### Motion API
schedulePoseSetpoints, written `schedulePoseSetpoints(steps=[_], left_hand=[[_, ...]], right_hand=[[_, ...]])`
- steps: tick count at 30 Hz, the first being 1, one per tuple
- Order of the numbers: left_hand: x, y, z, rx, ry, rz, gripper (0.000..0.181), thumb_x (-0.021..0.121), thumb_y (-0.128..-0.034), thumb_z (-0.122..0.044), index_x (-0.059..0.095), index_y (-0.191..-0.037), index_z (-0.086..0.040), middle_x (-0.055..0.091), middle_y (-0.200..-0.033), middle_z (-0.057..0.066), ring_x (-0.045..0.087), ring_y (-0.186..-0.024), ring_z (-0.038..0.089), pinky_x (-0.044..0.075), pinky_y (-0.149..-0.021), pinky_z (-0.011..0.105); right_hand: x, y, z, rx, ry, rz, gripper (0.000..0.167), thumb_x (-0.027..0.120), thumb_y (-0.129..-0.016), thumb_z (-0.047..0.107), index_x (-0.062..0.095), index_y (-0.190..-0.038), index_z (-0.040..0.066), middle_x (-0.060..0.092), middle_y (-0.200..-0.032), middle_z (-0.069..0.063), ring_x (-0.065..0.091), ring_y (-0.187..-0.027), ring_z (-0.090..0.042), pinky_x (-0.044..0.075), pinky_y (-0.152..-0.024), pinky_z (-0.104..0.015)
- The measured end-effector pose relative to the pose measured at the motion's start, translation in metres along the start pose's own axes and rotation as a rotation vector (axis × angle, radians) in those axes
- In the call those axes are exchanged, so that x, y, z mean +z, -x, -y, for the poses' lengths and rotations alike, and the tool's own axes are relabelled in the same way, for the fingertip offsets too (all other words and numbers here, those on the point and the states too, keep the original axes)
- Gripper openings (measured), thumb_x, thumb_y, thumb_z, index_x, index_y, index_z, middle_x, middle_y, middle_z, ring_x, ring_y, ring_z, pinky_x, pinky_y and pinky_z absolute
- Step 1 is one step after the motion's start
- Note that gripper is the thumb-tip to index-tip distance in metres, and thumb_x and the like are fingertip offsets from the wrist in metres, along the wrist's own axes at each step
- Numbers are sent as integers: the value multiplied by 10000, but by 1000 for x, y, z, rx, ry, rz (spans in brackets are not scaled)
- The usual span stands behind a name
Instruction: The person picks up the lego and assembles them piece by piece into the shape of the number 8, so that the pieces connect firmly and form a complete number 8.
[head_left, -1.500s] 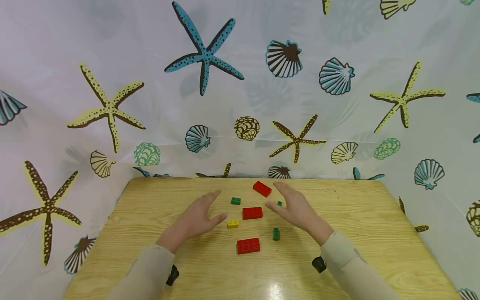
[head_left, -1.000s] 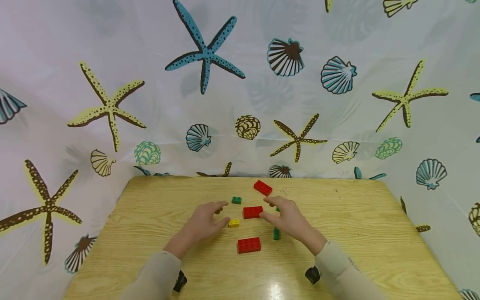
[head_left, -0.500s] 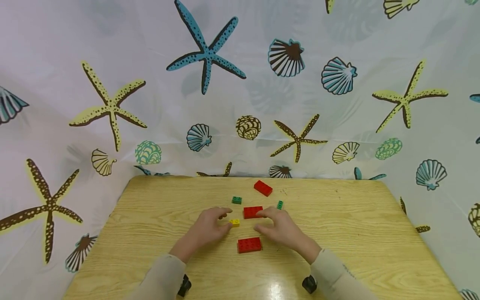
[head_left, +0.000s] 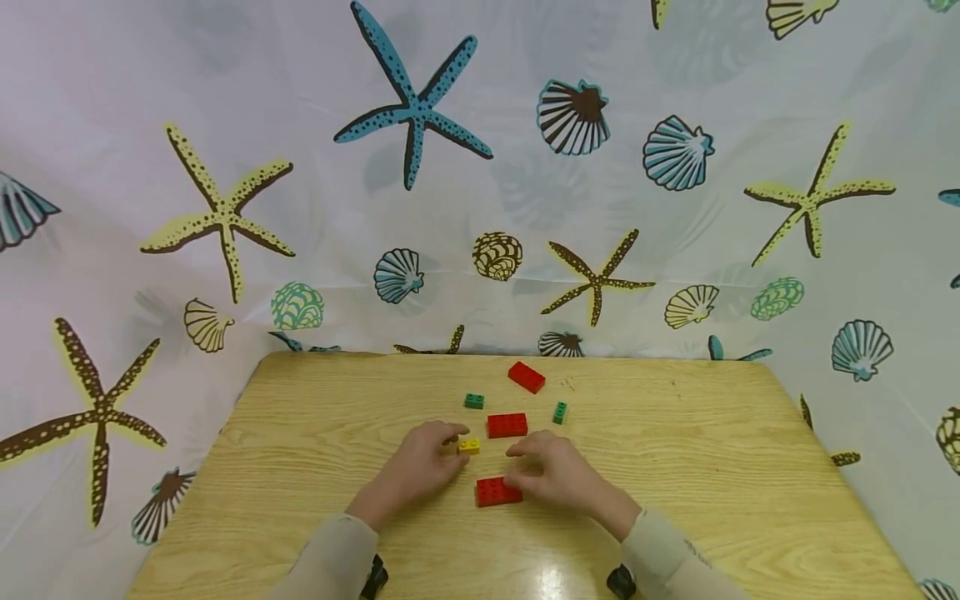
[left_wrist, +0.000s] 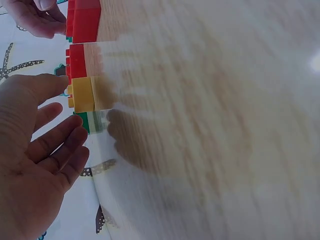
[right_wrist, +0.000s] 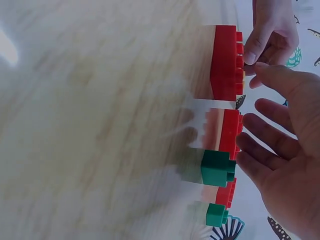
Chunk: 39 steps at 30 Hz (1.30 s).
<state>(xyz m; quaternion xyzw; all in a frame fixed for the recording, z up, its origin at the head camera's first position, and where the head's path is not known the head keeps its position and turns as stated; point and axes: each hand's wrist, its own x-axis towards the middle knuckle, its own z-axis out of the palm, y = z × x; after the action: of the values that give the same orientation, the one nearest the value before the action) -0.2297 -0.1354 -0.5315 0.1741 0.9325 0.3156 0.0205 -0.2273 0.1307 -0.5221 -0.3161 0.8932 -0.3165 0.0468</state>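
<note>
Table [head_left: 705, 450]: yellow brick [head_left: 470, 447] by left hand [head_left: 422, 461], red brick [head_left: 492, 492] by right hand [head_left: 561, 473], hands spread

Head view is looking forward and down from above and behind fingers of left hand [head_left: 423, 462] and right hand [head_left: 561, 475], standing well back, taking in tabletop [head_left: 300, 392] and, beyond fingers, patterned cloth [head_left: 450, 217]. Left wrist view is riding close behind left fingers, low over wood, facing past fingertips, rolled sideways. Right wrist view is mirroring this behind right fingers, rolled opposite way. All three are sharing both hands and near red brick [head_left: 491, 492] between them.
</note>
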Motion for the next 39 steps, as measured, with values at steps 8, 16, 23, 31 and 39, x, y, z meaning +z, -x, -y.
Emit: schedulePoseSetpoints(steps=[8,16,23,31,39], left_hand=[[4,1,0,4,-11,9,408,760,-983,-202,691,-1363,-68,721,-1212,61,645,-1079,220,538,-1008,479],[9,0,1,47,-50,-26,358,760,-974,-147,709,-1301,-11,730,-1187,115,666,-1107,273,532,-1025,502],[10,-1,0,48,-54,-69,264,776,-954,-100,753,-1196,4,741,-1094,117,672,-1020,265,553,-956,495],[13,-2,6,13,-48,-89,204,807,-939,-150,770,-1112,-49,735,-1061,65,651,-998,223,551,-942,461],[6,-3,6,33,-82,36,477,745,-987,-159,641,-1447,-93,669,-1080,49,545,-988,184,512,-921,434]], right_hand=[[5,8,-3,-15,22,41,373,778,-971,368,773,-1228,98,749,-1172,-10,641,-1111,-188,543,-987,-385],[10,7,-6,-64,86,55,323,816,-939,348,793,-1168,121,743,-1113,21,625,-1090,-149,535,-998,-353],[11,6,-6,-65,83,68,303,832,-925,340,799,-1142,131,730,-1098,28,617,-1079,-133,538,-987,-338],[11,5,-5,-74,89,58,289,840,-918,334,800,-1123,135,729,-1083,25,617,-1073,-133,539,-984,-340],[11,4,-5,-68,107,62,294,839,-918,346,804,-1122,137,733,-1082,34,615,-1081,-138,539,-991,-348]])
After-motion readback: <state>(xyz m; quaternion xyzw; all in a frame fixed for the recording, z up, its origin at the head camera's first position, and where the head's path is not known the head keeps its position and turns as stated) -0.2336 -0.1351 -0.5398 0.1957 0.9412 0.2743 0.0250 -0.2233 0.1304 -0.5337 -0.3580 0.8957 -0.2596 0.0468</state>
